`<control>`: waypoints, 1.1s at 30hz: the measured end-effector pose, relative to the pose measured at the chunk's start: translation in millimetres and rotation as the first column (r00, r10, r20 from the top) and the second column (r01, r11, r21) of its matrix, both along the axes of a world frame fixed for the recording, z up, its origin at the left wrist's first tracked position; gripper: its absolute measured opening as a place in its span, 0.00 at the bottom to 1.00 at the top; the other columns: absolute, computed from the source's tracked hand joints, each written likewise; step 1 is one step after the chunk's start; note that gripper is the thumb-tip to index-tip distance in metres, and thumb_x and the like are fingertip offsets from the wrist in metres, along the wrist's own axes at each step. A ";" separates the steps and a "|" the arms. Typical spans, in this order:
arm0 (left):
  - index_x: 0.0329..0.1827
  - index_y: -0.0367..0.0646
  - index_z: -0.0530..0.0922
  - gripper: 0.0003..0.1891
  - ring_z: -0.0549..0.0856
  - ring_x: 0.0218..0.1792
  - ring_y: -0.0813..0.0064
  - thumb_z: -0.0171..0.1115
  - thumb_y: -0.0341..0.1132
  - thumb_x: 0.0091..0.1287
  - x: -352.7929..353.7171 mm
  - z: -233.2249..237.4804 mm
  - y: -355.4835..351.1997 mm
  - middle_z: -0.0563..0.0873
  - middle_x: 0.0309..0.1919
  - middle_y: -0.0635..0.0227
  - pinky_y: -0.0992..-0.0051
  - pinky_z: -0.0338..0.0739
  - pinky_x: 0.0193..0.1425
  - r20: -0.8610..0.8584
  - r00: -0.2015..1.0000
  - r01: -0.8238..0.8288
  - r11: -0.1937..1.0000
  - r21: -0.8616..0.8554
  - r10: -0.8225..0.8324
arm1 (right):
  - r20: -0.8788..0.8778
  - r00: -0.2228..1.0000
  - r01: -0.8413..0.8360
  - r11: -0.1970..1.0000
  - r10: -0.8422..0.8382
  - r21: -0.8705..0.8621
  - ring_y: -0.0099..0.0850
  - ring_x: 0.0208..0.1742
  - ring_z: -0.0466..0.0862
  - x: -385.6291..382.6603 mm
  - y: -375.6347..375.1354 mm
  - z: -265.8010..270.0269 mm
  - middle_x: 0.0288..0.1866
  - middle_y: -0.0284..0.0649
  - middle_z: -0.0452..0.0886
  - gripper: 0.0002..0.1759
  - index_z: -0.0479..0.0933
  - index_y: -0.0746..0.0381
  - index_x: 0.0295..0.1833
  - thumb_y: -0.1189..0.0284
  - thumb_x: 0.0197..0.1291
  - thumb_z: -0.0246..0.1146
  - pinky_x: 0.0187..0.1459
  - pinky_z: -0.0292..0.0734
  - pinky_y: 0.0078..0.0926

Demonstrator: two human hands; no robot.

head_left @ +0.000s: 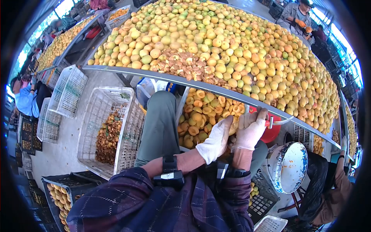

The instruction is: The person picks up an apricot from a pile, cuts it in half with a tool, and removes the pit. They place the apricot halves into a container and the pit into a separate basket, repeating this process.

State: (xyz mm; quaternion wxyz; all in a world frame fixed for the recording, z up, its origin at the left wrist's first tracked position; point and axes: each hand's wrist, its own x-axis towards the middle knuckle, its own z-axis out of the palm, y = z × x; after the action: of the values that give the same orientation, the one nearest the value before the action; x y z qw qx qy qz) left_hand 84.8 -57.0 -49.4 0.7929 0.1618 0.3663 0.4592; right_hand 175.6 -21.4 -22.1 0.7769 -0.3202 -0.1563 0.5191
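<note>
My left hand [216, 141], in a white glove, is closed with its fingers curled toward the right hand, around an apricot [233, 129] that shows only as a sliver of yellow between the hands. My gloved right hand [249, 130] grips a red-handled curved knife [269, 123]; its thin metal end points right, overlapping the table edge. Below the hands, between my knees, a crate holds halved apricots [197, 120]. Just beyond, whole apricots [216, 34] cover the sorting table, with a heap of brown pits [183, 63] near its front edge.
A metal rim [154, 73] borders the table. To the left stands a white crate [87, 143] with brown scraps inside. At right are a red bucket [272, 129] and a paint-stained white bucket [291, 168]. A person in orange gloves [301, 24] sits across the table.
</note>
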 end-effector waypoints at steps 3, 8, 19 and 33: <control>0.45 0.50 0.71 0.16 0.70 0.17 0.79 0.51 0.52 0.71 -1.4 12.1 4.1 0.76 0.27 0.72 0.80 0.62 0.18 0.054 0.998 0.027 0.973 -0.229 -0.015 | 0.087 0.996 0.018 1.000 -0.018 -0.007 0.14 0.09 0.52 -6.6 -5.4 4.4 0.12 0.22 0.53 0.12 0.72 0.60 0.40 0.62 0.69 0.57 0.11 0.46 0.18; 0.46 0.51 0.70 0.14 0.71 0.18 0.78 0.50 0.51 0.72 -8.7 -19.2 11.4 0.76 0.27 0.72 0.82 0.60 0.18 0.115 0.989 0.108 0.981 -0.162 -0.090 | 0.218 0.976 -0.021 1.000 0.023 -0.012 0.14 0.09 0.54 -15.4 -13.2 18.6 0.12 0.23 0.55 0.10 0.71 0.60 0.39 0.65 0.68 0.57 0.11 0.47 0.17; 0.49 0.48 0.73 0.15 0.76 0.23 0.77 0.52 0.49 0.71 -10.6 -10.1 4.9 0.79 0.32 0.70 0.78 0.66 0.25 0.129 0.989 0.103 0.952 -0.288 -0.068 | 0.102 0.981 -0.169 0.985 0.167 0.016 0.15 0.09 0.55 -9.6 -13.0 12.4 0.11 0.23 0.55 0.11 0.69 0.59 0.34 0.66 0.69 0.56 0.11 0.47 0.19; 0.47 0.34 0.78 0.14 0.81 0.36 0.70 0.53 0.37 0.72 -3.7 -33.8 11.9 0.85 0.37 0.54 0.73 0.75 0.47 -0.401 0.819 -0.206 0.863 0.461 0.410 | 0.569 0.781 0.317 0.948 -0.256 -0.008 0.16 0.16 0.64 -59.4 -19.4 25.0 0.15 0.28 0.65 0.11 0.68 0.62 0.31 0.71 0.66 0.57 0.20 0.59 0.21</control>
State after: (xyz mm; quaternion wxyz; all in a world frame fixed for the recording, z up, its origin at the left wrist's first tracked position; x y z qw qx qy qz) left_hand 81.1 -45.1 -83.1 0.5383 0.3663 0.4741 0.5927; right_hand 116.1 -40.9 2.9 0.7485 -0.5182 -0.2999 0.2850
